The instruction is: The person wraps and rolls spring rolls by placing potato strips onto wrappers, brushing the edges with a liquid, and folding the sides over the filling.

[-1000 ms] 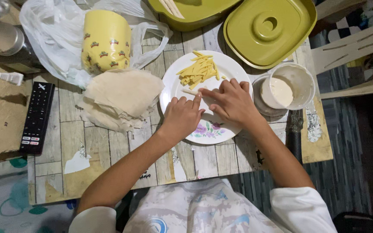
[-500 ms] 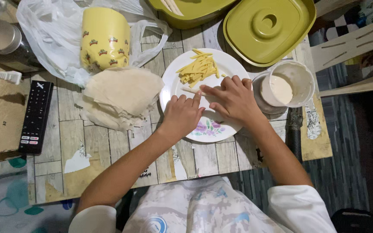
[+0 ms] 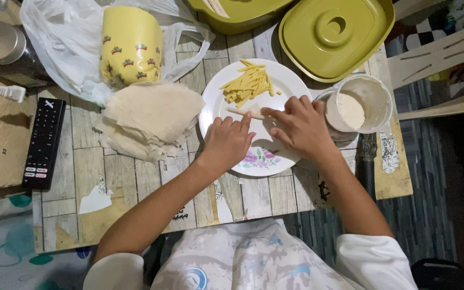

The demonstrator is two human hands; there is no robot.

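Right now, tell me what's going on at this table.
A person works over a white plate with both bare hands. The left hand and right hand press on a thin pale wrapper roll lying on it, just below a pile of yellow strips. A stack of wrappers lies to the left; a tub of white paste stands at the right.

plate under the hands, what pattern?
White plate with a pink-and-purple flower print near its front edge, clearest in the head view.
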